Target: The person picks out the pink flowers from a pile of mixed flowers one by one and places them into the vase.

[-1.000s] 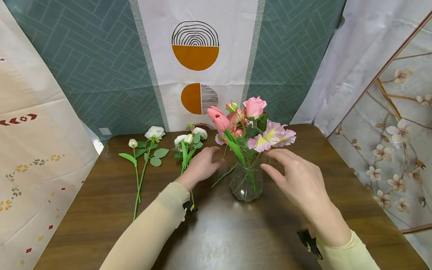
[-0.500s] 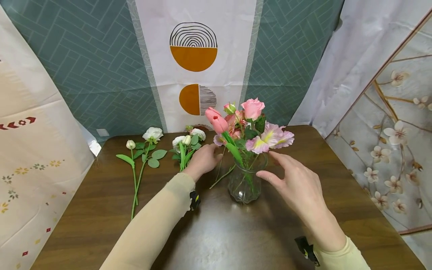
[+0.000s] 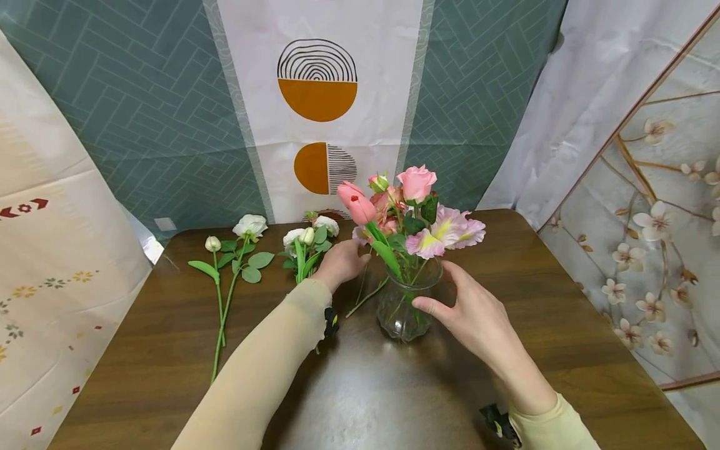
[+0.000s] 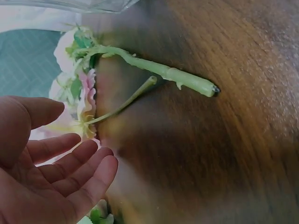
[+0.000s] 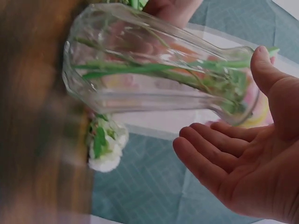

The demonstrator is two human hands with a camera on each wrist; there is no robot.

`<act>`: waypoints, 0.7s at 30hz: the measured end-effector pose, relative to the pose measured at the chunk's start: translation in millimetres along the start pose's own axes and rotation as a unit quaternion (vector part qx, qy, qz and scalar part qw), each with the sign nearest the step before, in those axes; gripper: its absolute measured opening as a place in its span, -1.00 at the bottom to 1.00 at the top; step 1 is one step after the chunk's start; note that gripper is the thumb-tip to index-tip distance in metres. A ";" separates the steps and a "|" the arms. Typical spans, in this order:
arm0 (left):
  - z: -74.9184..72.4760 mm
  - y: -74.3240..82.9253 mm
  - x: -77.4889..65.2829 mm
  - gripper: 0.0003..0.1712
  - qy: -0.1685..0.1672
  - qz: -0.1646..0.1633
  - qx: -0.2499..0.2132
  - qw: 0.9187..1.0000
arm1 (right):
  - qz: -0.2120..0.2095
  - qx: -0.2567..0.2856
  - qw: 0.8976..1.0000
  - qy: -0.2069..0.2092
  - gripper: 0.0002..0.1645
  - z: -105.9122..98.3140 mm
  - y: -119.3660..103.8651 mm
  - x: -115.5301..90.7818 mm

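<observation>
My left hand (image 3: 344,261) reaches behind the left side of a glass vase (image 3: 400,315). In the left wrist view its fingers curve loosely beside a frilly pink-purple flower (image 4: 87,102) on the table; no grip shows. Two stems lie there, one thin (image 4: 124,101), one thick (image 4: 187,80). Upright in the vase stand a pink tulip (image 3: 358,204), a pink rose (image 3: 417,183) and a lilac flower with yellow centre (image 3: 441,236). My right hand (image 3: 478,315) is at the vase's right, thumb and fingers spread near its neck, not closed round it.
On the brown table (image 3: 360,400) at left lie a white rose (image 3: 250,226) and a white bud (image 3: 212,244) on long green stems. More white blooms (image 3: 326,225) lie left of the left hand. A patterned cloth (image 3: 163,125) hangs behind the table's back edge.
My left hand has moved slightly right and behind the vase, toward the flowers lying there. The right hand stays spread near the vase and has come a little closer. The head view has shifted slightly.
</observation>
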State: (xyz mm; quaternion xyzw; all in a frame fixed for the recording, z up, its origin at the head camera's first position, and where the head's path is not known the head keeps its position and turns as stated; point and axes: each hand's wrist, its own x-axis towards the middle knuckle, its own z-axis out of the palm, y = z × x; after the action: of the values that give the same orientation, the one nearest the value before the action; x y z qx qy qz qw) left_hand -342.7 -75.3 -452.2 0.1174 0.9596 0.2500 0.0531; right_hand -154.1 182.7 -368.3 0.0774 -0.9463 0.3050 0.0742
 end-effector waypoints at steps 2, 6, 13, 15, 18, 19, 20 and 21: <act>-2.2 5.8 -1.2 -0.54 -0.004 -0.004 0.006 1.000 | 0.000 0.007 1.000 -0.006 0.09 3.8 0.5 1.9; -1.2 10.7 4.5 -0.59 -0.016 -0.003 0.013 1.000 | 0.002 0.016 1.000 -0.008 -0.06 10.7 1.5 4.8; 8.0 3.6 25.8 -0.67 -0.027 0.002 0.027 0.999 | 0.007 0.028 1.000 -0.004 -0.19 21.8 2.0 9.1; 12.8 -1.3 33.2 -0.64 -0.032 0.004 0.035 0.999 | 0.007 0.033 0.999 -0.004 -0.18 24.4 2.6 10.1; 10.5 1.3 31.6 -0.64 -0.031 0.004 0.041 0.999 | 0.005 0.038 0.999 -0.001 -0.17 27.5 3.3 11.9; 12.6 -0.7 34.5 -0.63 -0.035 0.002 0.043 0.998 | 0.005 0.039 0.999 0.001 -0.18 28.2 3.4 12.5; 16.2 -4.3 38.7 -0.62 -0.033 0.001 0.040 0.999 | 0.005 0.039 0.999 0.003 -0.18 28.9 3.4 13.2; 18.9 -6.8 42.7 -0.62 -0.035 -0.002 0.037 0.999 | 0.006 0.039 0.999 0.005 -0.19 29.5 3.3 13.9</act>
State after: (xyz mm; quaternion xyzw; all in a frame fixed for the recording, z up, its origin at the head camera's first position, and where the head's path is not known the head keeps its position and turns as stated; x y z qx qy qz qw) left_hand -382.3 -61.5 -473.8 0.1258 0.9660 0.2104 0.0829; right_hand -171.1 166.6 -391.3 0.0725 -0.9337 0.3427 0.0742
